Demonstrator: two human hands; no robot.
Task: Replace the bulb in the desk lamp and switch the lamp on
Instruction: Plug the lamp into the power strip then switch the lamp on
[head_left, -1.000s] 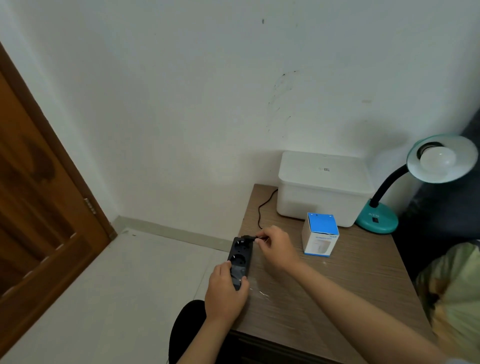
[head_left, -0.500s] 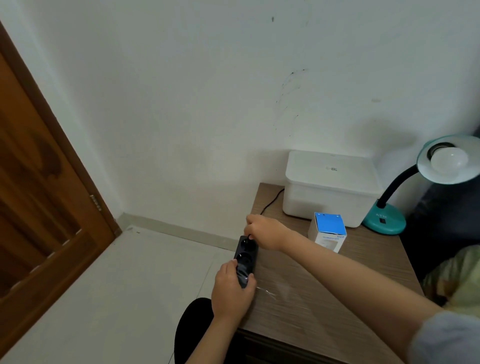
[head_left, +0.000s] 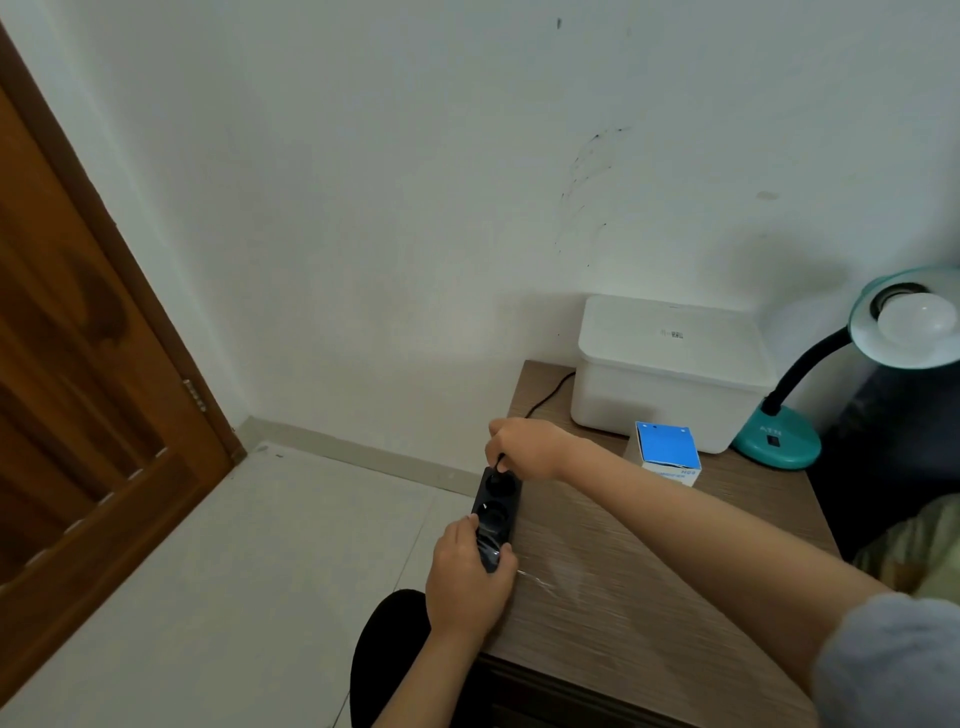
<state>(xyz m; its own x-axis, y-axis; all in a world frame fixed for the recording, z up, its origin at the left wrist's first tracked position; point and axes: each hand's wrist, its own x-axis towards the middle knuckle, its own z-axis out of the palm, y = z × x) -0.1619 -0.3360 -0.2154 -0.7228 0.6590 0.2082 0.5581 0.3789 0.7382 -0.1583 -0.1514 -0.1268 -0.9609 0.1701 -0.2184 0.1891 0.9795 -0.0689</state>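
A teal desk lamp (head_left: 779, 441) stands at the table's back right, its shade turned toward me with a white bulb (head_left: 917, 317) in the socket, unlit. A black power strip (head_left: 493, 506) lies at the table's left edge. My left hand (head_left: 467, 582) grips its near end. My right hand (head_left: 524, 447) is curled over the far socket, holding the lamp's black plug against it; the plug is mostly hidden under my fingers. The black cord (head_left: 545, 395) runs from there behind the white box. A small blue-topped bulb carton (head_left: 667, 449) stands mid-table.
A white lidded plastic box (head_left: 670, 369) sits against the wall at the back of the wooden table (head_left: 623, 597). A brown door (head_left: 78, 389) fills the left. Pale floor tiles lie left of the table. Dark furniture and a patterned cloth are at the right.
My right hand has moved from beside the strip's far end to on top of its far socket, carrying the plug there. My left hand keeps its hold on the strip.
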